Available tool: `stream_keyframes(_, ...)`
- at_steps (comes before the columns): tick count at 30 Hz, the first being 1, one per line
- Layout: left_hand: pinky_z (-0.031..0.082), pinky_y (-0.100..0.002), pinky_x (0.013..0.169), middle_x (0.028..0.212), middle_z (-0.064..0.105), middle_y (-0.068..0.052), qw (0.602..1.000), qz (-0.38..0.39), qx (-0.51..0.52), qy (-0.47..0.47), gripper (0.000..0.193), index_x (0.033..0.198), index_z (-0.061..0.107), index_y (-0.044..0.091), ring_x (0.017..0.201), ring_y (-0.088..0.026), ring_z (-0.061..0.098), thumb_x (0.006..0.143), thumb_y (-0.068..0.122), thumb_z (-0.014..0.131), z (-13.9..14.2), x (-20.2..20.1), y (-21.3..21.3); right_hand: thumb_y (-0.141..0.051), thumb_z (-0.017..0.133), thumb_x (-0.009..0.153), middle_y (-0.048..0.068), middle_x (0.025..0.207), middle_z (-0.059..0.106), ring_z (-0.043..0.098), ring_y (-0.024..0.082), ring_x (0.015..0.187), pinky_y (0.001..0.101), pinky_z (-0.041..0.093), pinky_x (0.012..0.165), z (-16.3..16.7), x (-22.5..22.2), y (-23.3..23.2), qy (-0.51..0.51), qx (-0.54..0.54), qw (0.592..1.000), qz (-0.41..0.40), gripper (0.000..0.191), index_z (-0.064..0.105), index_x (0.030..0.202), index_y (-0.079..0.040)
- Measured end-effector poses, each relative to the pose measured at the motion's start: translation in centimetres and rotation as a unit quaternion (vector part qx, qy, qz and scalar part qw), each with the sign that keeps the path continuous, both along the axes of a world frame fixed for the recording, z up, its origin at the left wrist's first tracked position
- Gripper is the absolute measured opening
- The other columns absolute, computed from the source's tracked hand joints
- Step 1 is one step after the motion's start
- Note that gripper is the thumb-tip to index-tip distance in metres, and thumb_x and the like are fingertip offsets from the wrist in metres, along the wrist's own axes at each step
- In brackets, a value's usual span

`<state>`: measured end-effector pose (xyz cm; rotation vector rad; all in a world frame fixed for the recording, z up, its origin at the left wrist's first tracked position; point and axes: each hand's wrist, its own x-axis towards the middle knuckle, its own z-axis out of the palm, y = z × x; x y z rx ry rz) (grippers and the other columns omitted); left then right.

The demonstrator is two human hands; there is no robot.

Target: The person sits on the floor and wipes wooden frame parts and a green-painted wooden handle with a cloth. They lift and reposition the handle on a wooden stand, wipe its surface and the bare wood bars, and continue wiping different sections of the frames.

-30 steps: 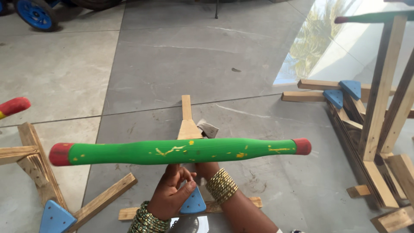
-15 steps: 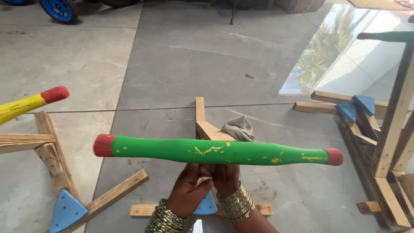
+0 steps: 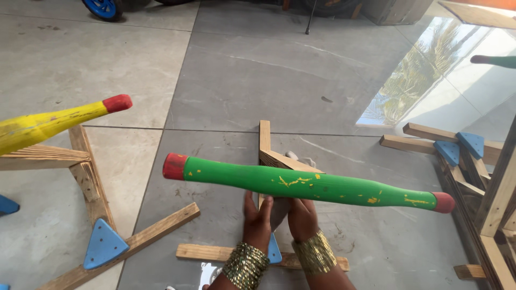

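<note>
A long green wooden bar (image 3: pixel 306 185) with red ends and yellow flecks lies across a wooden stand (image 3: pixel 264 140), sloping down to the right. Just under its middle, both my hands reach up, gold bangles on each wrist. My left hand (image 3: pixel 257 221) has its fingers straight and pressed against a grey cloth (image 3: pixel 279 212). My right hand (image 3: pixel 303 217) curls around the cloth's other side. The cloth seems wrapped around the stand's upright, and a bit of it shows behind the bar (image 3: pixel 299 158).
A yellow bar with a red tip (image 3: pixel 59 121) rests on a wooden frame (image 3: pixel 86 172) with blue triangular corner pieces (image 3: pixel 105 244) at the left. More wooden frames with blue corners (image 3: pixel 467 147) stand at the right. A blue wheel (image 3: pixel 105 8) is at the top. The floor is grey tile.
The view has shifted right and closer, bringing the yellow bar further in at the left. The green bar now slopes down to the right. My left hand's fingers have straightened upward.
</note>
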<state>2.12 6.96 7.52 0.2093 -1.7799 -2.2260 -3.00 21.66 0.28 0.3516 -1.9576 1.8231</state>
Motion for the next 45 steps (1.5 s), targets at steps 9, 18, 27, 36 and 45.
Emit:
stream_keyframes(9,0.058,-0.041,0.08,0.117,0.073,-0.011,0.898,-0.087,0.403,-0.154,0.042,0.127,0.06,0.007,0.098,-0.023,0.072,0.089,0.022,0.066,-1.9,-0.6,1.1,-0.014,0.047,0.102,0.027,0.149,0.053,0.051,0.036,0.142,0.0426,0.038,0.117,7.4,6.6,-0.1,-0.005,-0.119,0.979,0.164,0.039,0.058,0.134,0.005)
stream_keyframes(18,0.053,-0.038,0.1,0.135,0.059,-0.017,0.932,-0.023,-0.254,0.258,0.047,0.139,0.058,0.004,0.119,-0.03,0.062,0.092,-0.003,0.06,1.7,-2.4,0.4,0.003,0.05,0.085,0.013,0.175,0.011,0.015,0.033,0.163,0.0509,0.01,0.132,12.5,5.7,-0.1,0.095,-0.131,0.961,0.222,0.066,0.029,0.147,-0.005)
stream_keyframes(27,0.047,-0.047,0.102,0.12,0.061,-0.021,0.931,-0.086,-0.214,0.284,0.046,0.128,0.053,0.0,0.117,-0.038,0.058,0.082,-0.006,0.057,3.7,-6.0,-1.2,0.021,0.049,0.066,0.011,0.176,0.009,0.007,0.03,0.165,0.0456,0.005,0.132,12.9,6.2,-1.0,0.04,-0.028,0.971,0.234,0.108,0.019,0.165,-0.009)
stream_keyframes(36,0.051,-0.048,0.085,0.102,0.064,-0.021,0.979,-0.099,-0.093,0.15,0.015,0.109,0.063,-0.001,0.096,-0.039,0.063,0.101,0.007,0.053,0.0,-6.4,0.0,0.022,0.047,0.067,0.012,0.171,0.025,0.008,0.028,0.165,0.0439,0.005,0.133,10.1,5.6,2.1,-0.007,-0.08,0.952,0.297,0.104,0.023,0.164,-0.008)
stream_keyframes(45,0.048,-0.051,0.107,0.124,0.063,-0.026,0.931,0.038,-0.225,0.284,0.032,0.125,0.057,0.0,0.121,-0.044,0.061,0.097,0.014,0.051,1.6,-3.7,2.8,0.023,0.046,0.069,0.013,0.172,0.027,0.013,0.029,0.164,0.045,0.009,0.132,8.0,5.3,2.8,-0.011,-0.112,0.944,0.309,0.102,0.023,0.164,-0.007)
